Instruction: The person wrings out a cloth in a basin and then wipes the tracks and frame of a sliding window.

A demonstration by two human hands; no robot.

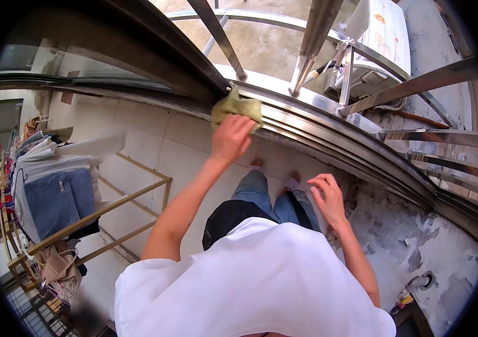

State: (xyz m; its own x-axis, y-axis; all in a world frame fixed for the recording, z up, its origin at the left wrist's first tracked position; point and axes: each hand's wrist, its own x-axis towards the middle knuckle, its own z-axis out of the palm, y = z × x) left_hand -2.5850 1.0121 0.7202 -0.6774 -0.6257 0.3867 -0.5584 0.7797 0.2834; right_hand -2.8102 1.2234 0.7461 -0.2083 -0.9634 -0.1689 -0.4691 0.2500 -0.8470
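Observation:
My left hand is closed on a yellow-green cloth and presses it against the window track, right where the dark sliding window frame ends. The cloth is bunched, and part of it spreads past my fingers over the metal grooves. My right hand hangs in the air on the near side of the track, fingers loosely bent and apart, with nothing in it. It is closest to the track and the peeling wall.
Metal bars stand beyond the track, with a white outdoor unit behind them. On the left, a drying rack carries clothes and blue jeans. The right wall has flaking paint. My feet are on the tiled floor below.

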